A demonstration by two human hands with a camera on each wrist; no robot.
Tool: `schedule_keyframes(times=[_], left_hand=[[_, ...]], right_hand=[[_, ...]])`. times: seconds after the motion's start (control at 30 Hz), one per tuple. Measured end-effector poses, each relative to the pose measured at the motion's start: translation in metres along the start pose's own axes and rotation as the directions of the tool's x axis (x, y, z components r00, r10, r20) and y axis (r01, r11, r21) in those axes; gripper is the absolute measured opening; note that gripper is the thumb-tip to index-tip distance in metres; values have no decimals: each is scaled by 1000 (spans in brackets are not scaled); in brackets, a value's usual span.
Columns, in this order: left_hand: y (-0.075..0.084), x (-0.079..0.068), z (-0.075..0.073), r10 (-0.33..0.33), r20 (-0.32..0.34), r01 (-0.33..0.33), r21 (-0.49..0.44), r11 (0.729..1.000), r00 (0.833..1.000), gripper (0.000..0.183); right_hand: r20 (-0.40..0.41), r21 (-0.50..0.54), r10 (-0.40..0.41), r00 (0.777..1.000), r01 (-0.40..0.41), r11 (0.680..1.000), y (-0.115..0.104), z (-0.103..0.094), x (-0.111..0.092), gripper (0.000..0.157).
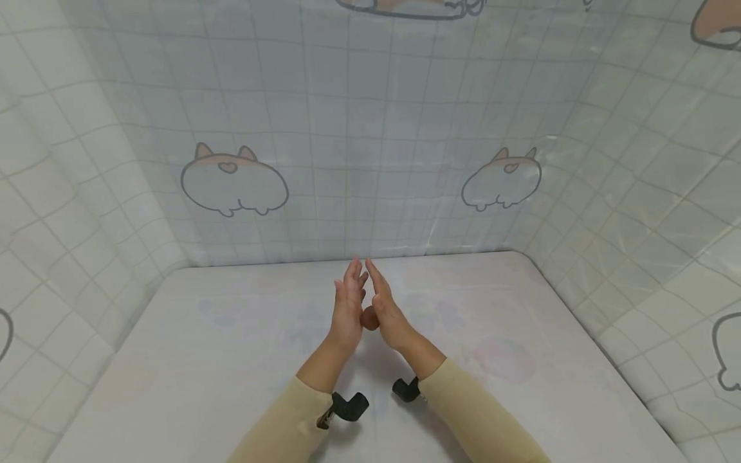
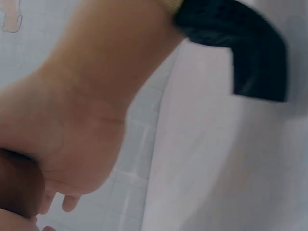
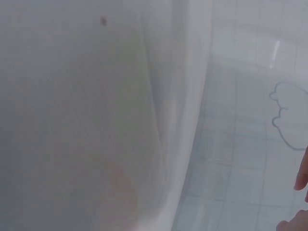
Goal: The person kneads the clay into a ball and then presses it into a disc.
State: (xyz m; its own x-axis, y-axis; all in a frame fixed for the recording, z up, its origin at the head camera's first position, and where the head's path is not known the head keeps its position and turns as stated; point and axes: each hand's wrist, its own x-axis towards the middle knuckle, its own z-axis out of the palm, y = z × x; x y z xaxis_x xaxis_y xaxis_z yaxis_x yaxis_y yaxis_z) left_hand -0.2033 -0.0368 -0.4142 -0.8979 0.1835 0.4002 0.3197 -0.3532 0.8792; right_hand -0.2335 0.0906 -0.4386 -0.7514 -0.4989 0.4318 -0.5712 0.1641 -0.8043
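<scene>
A small brown ball (image 1: 370, 318) sits between the two palms in the head view, above the table. My left hand (image 1: 347, 315) presses one side of it, fingers straight and pointing away. From the other side my right hand (image 1: 393, 321) presses it with straight fingers, and the fingertips of both hands lean toward each other. Close up in the left wrist view, the brown ball (image 2: 19, 185) shows against the left palm (image 2: 72, 139), partly cut off by the frame. Only some fingers (image 3: 302, 175) reach into the right edge of the right wrist view.
The hands are over a white table (image 1: 231, 360) with faint pastel prints. Behind it and at both sides hang white gridded curtains (image 1: 370, 128) with cartoon animals. Black angled pieces (image 1: 350, 407) are fixed at both wrists, beside the pale yellow sleeves (image 1: 289, 418).
</scene>
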Motion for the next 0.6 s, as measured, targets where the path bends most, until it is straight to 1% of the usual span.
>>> schedule_keyframes(times=[0.07,0.2,0.3,0.47,0.6], left_hand=[[2,2,-1,17,-22,-17,6,1000,1000,90],[5,6,-5,39,-50,-38,28,999,998,89],[7,7,-6,39,-63,-36,57,998,997,88],[5,7,-9,-21,-82,33,144,989,996,83],[-3,2,-10,-102,-68,116,249,961,992,81]], right_hand=[[7,-5,-38,999,38,999,-2,3,-2,87],[37,21,-122,992,121,992,-9,7,-6,93],[58,48,-162,985,159,986,-15,10,-9,96],[60,82,-222,973,217,973,-24,12,-12,96],[29,97,-253,967,250,963,-30,11,-11,96]])
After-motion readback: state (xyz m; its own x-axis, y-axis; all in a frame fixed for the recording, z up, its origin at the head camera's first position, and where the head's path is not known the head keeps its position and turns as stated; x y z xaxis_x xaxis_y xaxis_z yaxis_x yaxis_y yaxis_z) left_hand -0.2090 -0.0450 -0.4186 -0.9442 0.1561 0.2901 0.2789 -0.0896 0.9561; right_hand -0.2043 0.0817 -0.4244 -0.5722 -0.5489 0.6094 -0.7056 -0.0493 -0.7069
